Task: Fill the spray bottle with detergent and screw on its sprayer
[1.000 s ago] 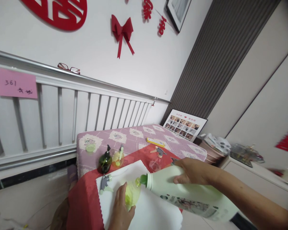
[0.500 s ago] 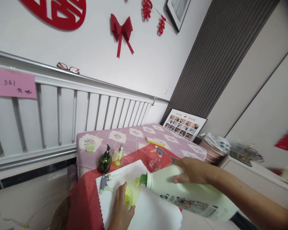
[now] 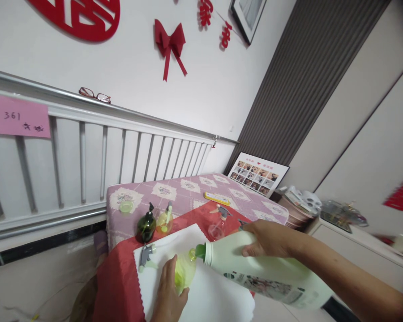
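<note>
My right hand (image 3: pixel 262 241) grips the handle of a large pale green detergent jug (image 3: pixel 275 277), which is tipped to the left. The jug's green spout (image 3: pixel 200 251) meets the neck of a small yellow-green translucent bottle (image 3: pixel 185 270). Fingers of my left hand (image 3: pixel 171 286) wrap around that bottle from the left, holding it tilted over the white mat (image 3: pixel 218 295). A grey spray trigger head (image 3: pixel 147 257) lies on the mat's left side. Whether liquid is flowing is hard to make out.
Behind the mat stand a dark green pump bottle (image 3: pixel 146 226), a yellow pump bottle (image 3: pixel 165 220) and a clear pink spray bottle (image 3: pixel 217 227). A pale green cap (image 3: pixel 126 206) and a yellow-edged case (image 3: pixel 216 198) lie on the purple tablecloth (image 3: pixel 144 192). A red cloth (image 3: pixel 117 277) hangs over the front.
</note>
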A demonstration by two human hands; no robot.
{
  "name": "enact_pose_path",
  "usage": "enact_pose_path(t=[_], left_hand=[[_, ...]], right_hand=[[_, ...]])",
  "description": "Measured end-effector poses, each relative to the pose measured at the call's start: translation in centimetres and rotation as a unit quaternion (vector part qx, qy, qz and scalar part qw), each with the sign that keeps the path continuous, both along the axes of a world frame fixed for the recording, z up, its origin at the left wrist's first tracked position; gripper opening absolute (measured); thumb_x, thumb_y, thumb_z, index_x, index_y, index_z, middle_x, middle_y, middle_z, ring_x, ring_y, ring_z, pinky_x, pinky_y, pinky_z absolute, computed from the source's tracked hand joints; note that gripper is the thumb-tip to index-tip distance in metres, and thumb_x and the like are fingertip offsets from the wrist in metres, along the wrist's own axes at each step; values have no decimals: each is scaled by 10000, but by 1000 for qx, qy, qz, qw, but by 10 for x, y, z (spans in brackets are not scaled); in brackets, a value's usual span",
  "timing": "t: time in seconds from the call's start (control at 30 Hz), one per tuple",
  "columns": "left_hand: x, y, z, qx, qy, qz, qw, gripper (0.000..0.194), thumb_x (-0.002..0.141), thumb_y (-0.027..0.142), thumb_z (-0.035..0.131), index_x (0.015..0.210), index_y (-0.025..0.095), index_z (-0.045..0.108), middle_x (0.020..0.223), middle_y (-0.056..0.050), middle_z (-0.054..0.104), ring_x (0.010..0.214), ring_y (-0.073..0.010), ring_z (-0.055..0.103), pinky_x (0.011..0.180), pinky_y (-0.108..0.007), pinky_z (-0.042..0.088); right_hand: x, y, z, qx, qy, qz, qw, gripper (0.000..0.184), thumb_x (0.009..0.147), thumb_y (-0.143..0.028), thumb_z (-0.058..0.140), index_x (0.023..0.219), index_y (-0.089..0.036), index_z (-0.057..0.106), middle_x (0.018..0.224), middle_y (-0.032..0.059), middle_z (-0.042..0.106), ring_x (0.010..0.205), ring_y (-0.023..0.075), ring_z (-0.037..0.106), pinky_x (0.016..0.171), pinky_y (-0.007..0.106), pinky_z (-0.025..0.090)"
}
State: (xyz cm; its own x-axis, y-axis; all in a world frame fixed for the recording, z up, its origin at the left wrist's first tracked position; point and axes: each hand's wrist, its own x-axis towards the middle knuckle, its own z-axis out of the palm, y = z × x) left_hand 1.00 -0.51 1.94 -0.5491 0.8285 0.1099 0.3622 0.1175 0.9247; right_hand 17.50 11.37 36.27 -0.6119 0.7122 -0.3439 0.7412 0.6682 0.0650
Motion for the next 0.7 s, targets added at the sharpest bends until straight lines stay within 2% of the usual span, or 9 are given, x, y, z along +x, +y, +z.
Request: enact_pose_path(t=[0.27, 0.53, 0.7], left_hand=[[1, 2, 2, -3, 1, 0, 1000, 837, 677, 124, 531, 1455, 128, 222, 1514, -141, 377, 1432, -223, 329, 1212, -355, 280], [-2, 6, -12, -15, 7, -3, 1000, 859, 657, 129, 560, 1455, 144, 244, 1530, -131, 375, 1440, -226, 333, 1208, -352, 299], [1, 4, -4, -16, 15, 9, 1000, 837, 666, 124, 526, 1451, 144, 238, 1523, -120, 378, 1435, -207, 332, 1209, -346, 290]], right_hand=[[3, 2, -3, 3, 10, -7, 1000, 419, 690, -588, 645, 898, -225, 662, 977, 94, 738, 870, 307, 676, 714, 377, 476], [3, 1, -1, -4, 11, 1, 1000, 428, 692, -596, 645, 893, -218, 659, 978, 95, 738, 870, 306, 677, 731, 384, 485], [1, 0, 0, -1, 6, 1, 1000, 460, 691, -624, 634, 898, -214, 651, 991, 104, 735, 882, 317, 675, 731, 389, 483]])
